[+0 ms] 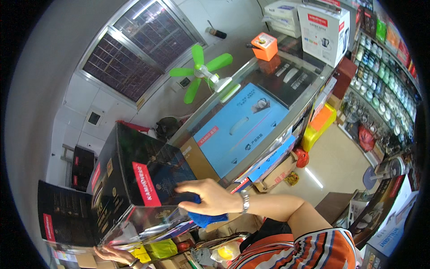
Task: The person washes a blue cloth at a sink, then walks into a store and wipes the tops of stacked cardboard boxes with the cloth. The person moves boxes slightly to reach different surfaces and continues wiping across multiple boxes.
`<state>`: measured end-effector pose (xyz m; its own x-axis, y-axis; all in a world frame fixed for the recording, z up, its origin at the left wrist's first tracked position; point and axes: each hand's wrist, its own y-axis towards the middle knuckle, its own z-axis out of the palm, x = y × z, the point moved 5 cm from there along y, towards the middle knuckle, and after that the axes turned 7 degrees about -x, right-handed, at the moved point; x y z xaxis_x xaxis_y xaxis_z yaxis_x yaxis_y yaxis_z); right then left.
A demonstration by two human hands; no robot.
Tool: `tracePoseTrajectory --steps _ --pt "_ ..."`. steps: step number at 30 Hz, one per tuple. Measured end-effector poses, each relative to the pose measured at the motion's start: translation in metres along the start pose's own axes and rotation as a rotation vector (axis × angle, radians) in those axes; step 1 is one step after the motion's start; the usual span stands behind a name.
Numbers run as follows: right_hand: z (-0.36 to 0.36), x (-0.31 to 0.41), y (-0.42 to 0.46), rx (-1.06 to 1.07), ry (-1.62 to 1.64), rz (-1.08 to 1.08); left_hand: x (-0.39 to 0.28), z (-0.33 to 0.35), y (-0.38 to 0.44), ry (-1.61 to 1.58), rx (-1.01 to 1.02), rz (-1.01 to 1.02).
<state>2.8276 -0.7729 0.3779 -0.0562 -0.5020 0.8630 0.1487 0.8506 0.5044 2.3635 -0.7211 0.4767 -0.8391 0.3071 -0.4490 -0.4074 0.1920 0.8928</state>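
Note:
My right hand (215,198), with a metal watch at the wrist, holds a blue cloth (206,217) at the near edge of a large black box with a red label (161,168). Part of the cloth is hidden under the fingers. The box stands on a glass display counter (151,215). Low in the view, my left hand (116,254), with a dark band at its wrist, is by the counter's glass edge below the box. Its fingers look slightly apart, and I see nothing in them. A second black box (63,215) stands beyond the first.
Along the counter lie a flat blue box (235,134) and a black box (285,80). An orange container (264,46) and a white kettle box (324,35) stand farther along. A green-bladed fan (200,72) is by the wall. Crockery shelves (383,80) line the right.

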Motion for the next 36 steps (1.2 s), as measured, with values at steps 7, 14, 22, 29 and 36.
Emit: tracePoseTrajectory --steps 7,14,22,29,36 --pt "-0.121 -0.001 0.043 -0.229 -0.573 -0.157 0.05 -0.003 0.045 -0.142 -0.009 0.103" --pt "-0.12 -0.112 0.109 0.603 -1.09 0.031 -0.026 0.025 0.014 -0.104 0.222 0.361" --pt "0.039 -0.202 0.26 0.625 -0.827 -0.467 -0.045 0.033 0.006 0.011 0.208 0.42" --pt "0.079 -0.28 0.246 0.777 -0.665 -0.224 -0.032 0.024 0.009 0.069 0.242 0.348" --pt "0.056 -0.215 0.239 0.711 -0.696 -0.15 -0.035 0.026 0.009 0.101 0.191 0.403"
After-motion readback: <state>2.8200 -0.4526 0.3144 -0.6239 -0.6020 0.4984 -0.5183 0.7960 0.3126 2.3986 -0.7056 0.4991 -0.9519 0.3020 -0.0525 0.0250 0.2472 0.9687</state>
